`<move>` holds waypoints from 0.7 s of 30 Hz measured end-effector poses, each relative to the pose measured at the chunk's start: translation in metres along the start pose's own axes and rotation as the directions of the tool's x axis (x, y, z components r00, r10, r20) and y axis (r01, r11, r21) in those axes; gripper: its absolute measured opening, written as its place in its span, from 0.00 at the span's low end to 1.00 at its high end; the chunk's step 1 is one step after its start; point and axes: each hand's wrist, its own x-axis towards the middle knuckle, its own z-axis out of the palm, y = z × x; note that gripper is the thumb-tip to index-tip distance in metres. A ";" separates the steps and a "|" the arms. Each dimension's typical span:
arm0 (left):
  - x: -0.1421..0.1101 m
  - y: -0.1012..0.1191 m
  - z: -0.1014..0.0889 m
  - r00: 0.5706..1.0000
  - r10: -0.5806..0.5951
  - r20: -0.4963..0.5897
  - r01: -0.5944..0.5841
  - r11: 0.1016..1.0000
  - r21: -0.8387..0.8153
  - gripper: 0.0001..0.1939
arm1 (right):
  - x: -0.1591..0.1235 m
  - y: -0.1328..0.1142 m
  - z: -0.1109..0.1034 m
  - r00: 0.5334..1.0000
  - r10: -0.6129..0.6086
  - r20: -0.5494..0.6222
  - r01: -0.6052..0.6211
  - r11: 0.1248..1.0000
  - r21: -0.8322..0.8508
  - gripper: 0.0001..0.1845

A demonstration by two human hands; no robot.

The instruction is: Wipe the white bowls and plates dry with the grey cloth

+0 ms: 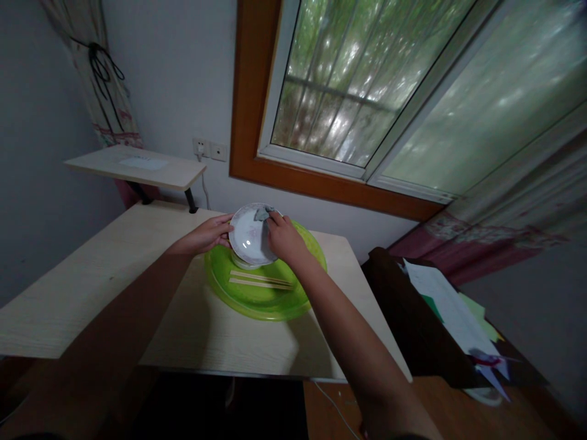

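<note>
A white plate (246, 235) with a faint pattern is held tilted above a green plastic basin (257, 299) on the pale wooden table (82, 287). My left hand (208, 234) grips the plate's left rim. My right hand (284, 238) is closed on a small grey cloth (263, 213) pressed against the plate's upper right face. A pair of wooden chopsticks (261, 280) lies inside the basin under the plate.
A small wall shelf (137, 166) sits behind the table at the left, with wall sockets (210, 149) beside it. A dark side table (413, 318) with papers (449, 305) stands to the right. A window (367, 91) and curtains fill the back wall.
</note>
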 end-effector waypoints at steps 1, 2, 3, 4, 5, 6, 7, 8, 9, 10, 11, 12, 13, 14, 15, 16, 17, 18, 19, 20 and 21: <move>0.000 0.001 0.000 1.000 0.002 0.004 -0.002 1.000 -0.003 0.32 | 0.002 -0.003 0.002 1.000 -0.011 -0.014 0.011 1.000 0.021 0.21; -0.001 0.001 0.001 1.000 0.003 0.005 -0.003 1.000 -0.006 0.32 | 0.004 -0.005 0.003 0.999 -0.026 -0.020 0.027 0.999 0.041 0.22; -0.001 0.002 0.001 1.000 0.002 0.006 -0.002 1.000 -0.008 0.32 | 0.005 -0.007 0.003 0.999 -0.043 -0.022 0.045 0.997 0.060 0.23; -0.002 0.002 0.002 1.000 0.000 0.008 0.000 1.000 -0.009 0.32 | 0.007 -0.010 0.004 0.998 -0.061 -0.024 0.063 0.995 0.078 0.24; -0.002 0.003 0.002 1.000 -0.003 0.009 0.003 1.000 -0.011 0.32 | 0.008 -0.012 0.004 0.996 -0.081 -0.027 0.083 0.992 0.094 0.25; -0.002 0.003 0.002 1.000 -0.005 0.011 0.005 1.000 -0.014 0.32 | 0.009 -0.014 0.004 0.994 -0.102 -0.030 0.105 0.989 0.107 0.26; -0.002 0.003 0.003 1.000 -0.006 0.013 0.007 1.000 -0.018 0.32 | 0.010 -0.015 0.004 0.991 -0.126 -0.032 0.129 0.985 0.118 0.26; -0.002 0.003 0.003 1.000 -0.008 0.015 0.009 1.000 -0.022 0.31 | 0.011 -0.017 0.004 0.987 -0.154 -0.035 0.157 0.979 0.128 0.26; -0.002 0.002 0.002 1.000 -0.010 0.016 0.011 1.000 -0.025 0.31 | 0.012 -0.018 0.003 0.982 -0.184 -0.038 0.187 0.973 0.137 0.26; -0.002 0.002 0.002 1.000 -0.011 0.015 0.011 1.000 -0.027 0.30 | 0.013 -0.019 0.003 0.975 -0.216 -0.042 0.220 0.965 0.145 0.26; -0.001 0.001 0.002 1.000 -0.010 0.015 0.011 1.000 -0.029 0.29 | 0.013 -0.019 0.003 0.968 -0.248 -0.047 0.252 0.956 0.150 0.26; -0.001 0.000 0.001 1.000 -0.009 0.014 0.010 0.999 -0.031 0.29 | 0.014 -0.020 0.002 0.960 -0.275 -0.052 0.280 0.948 0.153 0.26; 0.000 0.000 0.001 1.000 -0.007 0.011 0.008 0.999 -0.033 0.28 | 0.014 -0.021 0.002 0.954 -0.295 -0.058 0.301 0.941 0.153 0.26; 0.000 -0.001 0.000 1.000 -0.006 0.009 0.006 0.999 -0.035 0.28 | 0.014 -0.022 0.001 0.949 -0.309 -0.062 0.315 0.937 0.150 0.26; 0.001 -0.002 0.000 1.000 -0.004 0.007 0.005 0.999 -0.035 0.28 | 0.013 -0.023 0.001 0.947 -0.316 -0.064 0.322 0.936 0.145 0.26; 0.001 -0.002 0.000 1.000 -0.003 0.007 0.004 0.999 -0.034 0.28 | 0.013 -0.024 0.000 0.947 -0.316 -0.063 0.322 0.937 0.138 0.26; 0.001 -0.002 0.000 1.000 -0.002 0.008 0.002 1.000 -0.030 0.28 | 0.012 -0.025 0.000 0.950 -0.306 -0.062 0.311 0.942 0.128 0.25; 0.001 -0.002 -0.001 1.000 -0.001 0.009 0.001 1.000 -0.024 0.28 | 0.012 -0.027 0.000 0.956 -0.286 -0.059 0.291 0.950 0.117 0.25; 0.001 -0.002 -0.001 1.000 -0.001 0.012 0.001 1.000 -0.018 0.28 | 0.011 -0.028 -0.001 0.965 -0.256 -0.057 0.261 0.960 0.104 0.24; 0.001 -0.002 -0.001 1.000 0.000 0.015 0.000 1.000 -0.013 0.28 | 0.010 -0.030 -0.001 0.974 -0.217 -0.057 0.222 0.971 0.090 0.24; 0.001 -0.002 -0.001 1.000 0.001 0.018 -0.001 1.000 -0.008 0.29 | 0.009 -0.031 -0.001 0.983 -0.172 -0.059 0.177 0.981 0.076 0.24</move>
